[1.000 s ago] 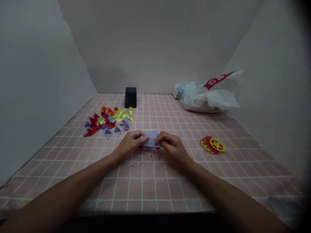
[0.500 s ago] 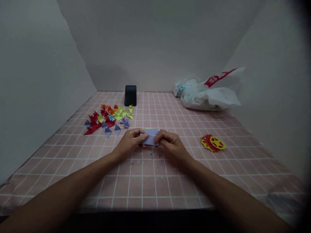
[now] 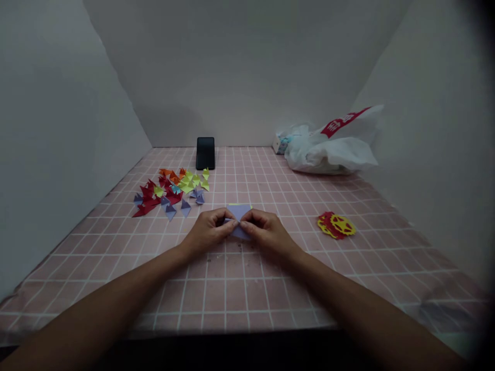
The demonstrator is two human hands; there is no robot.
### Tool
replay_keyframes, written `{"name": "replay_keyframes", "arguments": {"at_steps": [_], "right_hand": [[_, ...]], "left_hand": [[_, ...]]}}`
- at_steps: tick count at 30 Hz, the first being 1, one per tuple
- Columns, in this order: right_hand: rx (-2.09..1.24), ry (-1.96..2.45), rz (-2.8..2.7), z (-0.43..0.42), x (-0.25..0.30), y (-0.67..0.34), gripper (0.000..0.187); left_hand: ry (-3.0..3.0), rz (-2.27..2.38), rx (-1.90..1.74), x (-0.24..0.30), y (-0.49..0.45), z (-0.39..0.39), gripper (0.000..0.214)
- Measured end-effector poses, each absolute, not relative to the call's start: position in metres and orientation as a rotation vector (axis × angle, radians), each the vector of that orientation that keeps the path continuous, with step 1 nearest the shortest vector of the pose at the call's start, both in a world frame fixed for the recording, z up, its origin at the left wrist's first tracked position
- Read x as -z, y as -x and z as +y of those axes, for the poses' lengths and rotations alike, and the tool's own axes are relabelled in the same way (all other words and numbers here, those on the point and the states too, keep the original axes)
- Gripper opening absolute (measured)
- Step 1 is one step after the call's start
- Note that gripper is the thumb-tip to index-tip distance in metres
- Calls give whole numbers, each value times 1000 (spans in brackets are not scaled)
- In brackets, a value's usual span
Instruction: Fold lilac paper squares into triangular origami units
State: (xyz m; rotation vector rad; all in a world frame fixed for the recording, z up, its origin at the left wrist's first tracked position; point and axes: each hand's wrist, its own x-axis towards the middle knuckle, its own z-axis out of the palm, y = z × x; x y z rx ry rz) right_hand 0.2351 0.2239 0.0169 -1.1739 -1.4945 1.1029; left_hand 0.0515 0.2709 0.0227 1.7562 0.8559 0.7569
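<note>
Left hand (image 3: 211, 230) and right hand (image 3: 263, 231) have closed together on the purple paper (image 3: 239, 212).

Pink checked tablecloth (image 3: 240, 288), carrying folded coloured paper triangles (image 3: 170, 189), black phone (image 3: 205, 153), white plastic bag (image 3: 328, 149), red-and-yellow paper cutouts (image 3: 335, 225).

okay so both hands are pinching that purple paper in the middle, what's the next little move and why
Probably press the fold flat along its crease. The left hand and right hand pinch the purple paper with fingertips meeting at its centre, and its far edge stands up off the tiled table.
</note>
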Motion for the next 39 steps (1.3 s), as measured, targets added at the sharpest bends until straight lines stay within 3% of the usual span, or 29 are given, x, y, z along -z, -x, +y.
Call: {"name": "replay_keyframes", "arguments": {"at_steps": [12,24,39], "right_hand": [[-1229,1139,-1124,224,-11,-231,22],[-1393,1037,-1157,222,-5,-229,22],[-1362,983,-1044,223,-8,-227,23]], "left_hand": [[-1472,856,-722,-22,-54,271,22],[-1519,843,-933,-23,-54,272,24],[-1613,817,-878,-28,-54,267,19]]}}
